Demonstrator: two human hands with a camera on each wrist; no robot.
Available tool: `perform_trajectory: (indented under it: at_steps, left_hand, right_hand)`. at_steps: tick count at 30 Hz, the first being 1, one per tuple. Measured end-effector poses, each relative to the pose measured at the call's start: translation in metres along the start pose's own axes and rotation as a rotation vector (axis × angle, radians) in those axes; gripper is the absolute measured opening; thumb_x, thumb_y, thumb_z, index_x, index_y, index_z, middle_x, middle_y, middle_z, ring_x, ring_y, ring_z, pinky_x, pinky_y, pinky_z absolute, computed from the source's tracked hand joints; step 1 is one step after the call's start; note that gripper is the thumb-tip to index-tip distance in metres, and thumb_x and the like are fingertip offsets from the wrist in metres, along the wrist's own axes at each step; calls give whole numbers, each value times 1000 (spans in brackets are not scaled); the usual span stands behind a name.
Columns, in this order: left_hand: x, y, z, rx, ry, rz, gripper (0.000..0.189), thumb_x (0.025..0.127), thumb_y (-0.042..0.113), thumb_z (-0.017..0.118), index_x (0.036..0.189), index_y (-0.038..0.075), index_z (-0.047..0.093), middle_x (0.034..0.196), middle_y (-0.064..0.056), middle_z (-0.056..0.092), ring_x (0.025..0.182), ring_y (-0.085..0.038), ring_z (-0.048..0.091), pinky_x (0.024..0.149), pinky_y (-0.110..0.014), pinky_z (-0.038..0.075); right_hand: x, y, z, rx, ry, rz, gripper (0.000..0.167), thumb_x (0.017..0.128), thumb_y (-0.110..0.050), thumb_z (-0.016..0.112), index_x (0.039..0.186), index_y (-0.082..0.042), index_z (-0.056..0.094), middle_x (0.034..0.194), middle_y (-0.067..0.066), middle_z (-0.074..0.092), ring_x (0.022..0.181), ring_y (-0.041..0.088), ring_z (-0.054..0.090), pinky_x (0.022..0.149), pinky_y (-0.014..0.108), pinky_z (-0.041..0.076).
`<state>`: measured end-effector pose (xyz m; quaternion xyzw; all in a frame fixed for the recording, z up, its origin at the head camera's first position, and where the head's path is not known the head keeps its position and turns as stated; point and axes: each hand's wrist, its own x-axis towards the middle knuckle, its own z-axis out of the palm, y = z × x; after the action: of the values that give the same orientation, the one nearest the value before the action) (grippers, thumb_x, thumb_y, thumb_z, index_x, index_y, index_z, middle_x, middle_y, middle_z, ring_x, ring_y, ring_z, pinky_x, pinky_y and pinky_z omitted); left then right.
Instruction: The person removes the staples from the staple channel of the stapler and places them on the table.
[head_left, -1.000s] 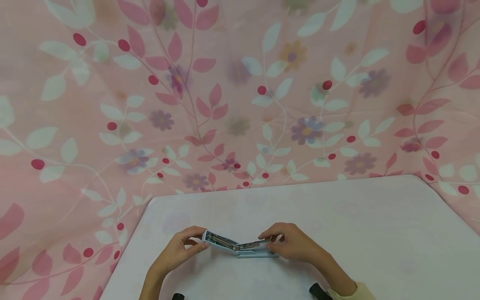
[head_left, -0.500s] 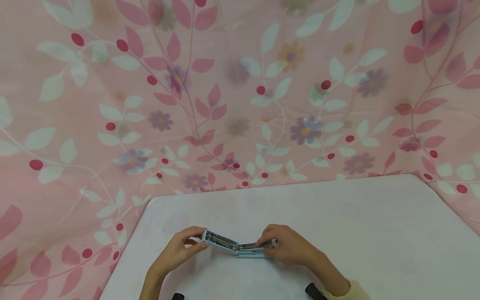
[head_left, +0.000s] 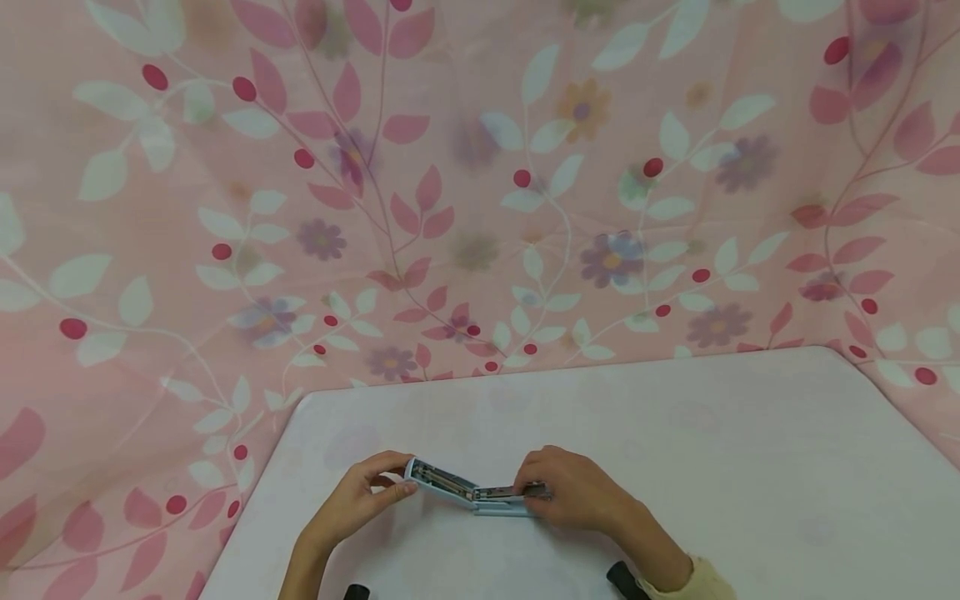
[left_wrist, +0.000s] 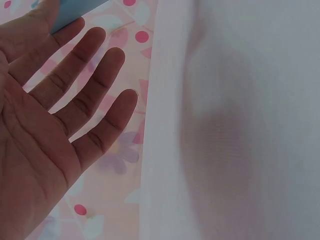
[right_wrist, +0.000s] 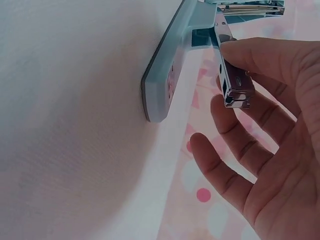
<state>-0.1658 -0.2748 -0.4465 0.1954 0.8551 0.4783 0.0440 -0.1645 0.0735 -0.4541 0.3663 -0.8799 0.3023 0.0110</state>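
Note:
A light blue stapler point(head_left: 504, 509) stands spread wide at its hinge on the white table. My left hand point(head_left: 366, 492) pinches the end of its raised top arm point(head_left: 444, 486) between thumb and index finger. In the left wrist view the other fingers point(left_wrist: 95, 97) are spread away from the blue plastic point(left_wrist: 80, 11). My right hand point(head_left: 573, 492) pinches the metal staple magazine point(right_wrist: 235, 82), which is lifted off the base point(right_wrist: 165, 82) at an angle. Its thumb lies on the near side of the metal, with the remaining fingers loosely bent. Staples cannot be made out in the magazine.
The white table point(head_left: 675, 433) has its back edge against a pink floral cloth point(head_left: 480, 208). Two black cylindrical pieces point(head_left: 357, 592) show by the wrists at the bottom of the head view. A pale yellow sleeve point(head_left: 693, 581) covers the right forearm.
My right hand has shifted slightly left along the magazine, and its fingers now grip it nearer the hinge. The left hand and the top arm have stayed where they were.

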Motion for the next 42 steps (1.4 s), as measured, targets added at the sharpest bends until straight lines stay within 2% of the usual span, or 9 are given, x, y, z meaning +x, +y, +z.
perform_trajectory:
  at_steps: [11, 24, 34, 42]
  left_hand:
    - [0, -6, 0, 4, -5, 33, 28, 89, 21, 75, 117, 20, 71, 108, 2, 68, 99, -18, 62, 82, -35, 53]
    - [-1, -5, -1, 15, 3, 51, 27, 89, 20, 75, 116, 20, 72, 106, 2, 69, 97, -17, 62, 82, -34, 53]
    - [0, -5, -1, 13, 3, 52, 28, 89, 21, 76, 116, 20, 72, 106, 2, 69, 97, -17, 62, 82, -33, 53]
    - [1, -4, 0, 13, 1, 47, 29, 88, 22, 76, 117, 20, 72, 106, 3, 69, 95, -17, 62, 81, -33, 54]
  right_hand:
    - [4, -2, 2, -65, -55, 14, 13, 86, -16, 74, 89, -28, 69, 89, -18, 59, 81, 4, 46, 69, 23, 44]
    - [8, -2, 3, -63, -45, 22, 17, 85, -14, 75, 88, -28, 65, 82, -18, 54, 80, 6, 44, 66, 21, 41]
    - [8, -2, 4, -69, -41, 4, 16, 85, -13, 74, 88, -27, 68, 85, -17, 58, 80, 6, 45, 67, 21, 43]
    - [8, 0, 7, -78, -48, 3, 18, 85, -14, 76, 87, -27, 64, 81, -16, 51, 76, 5, 43, 65, 21, 40]
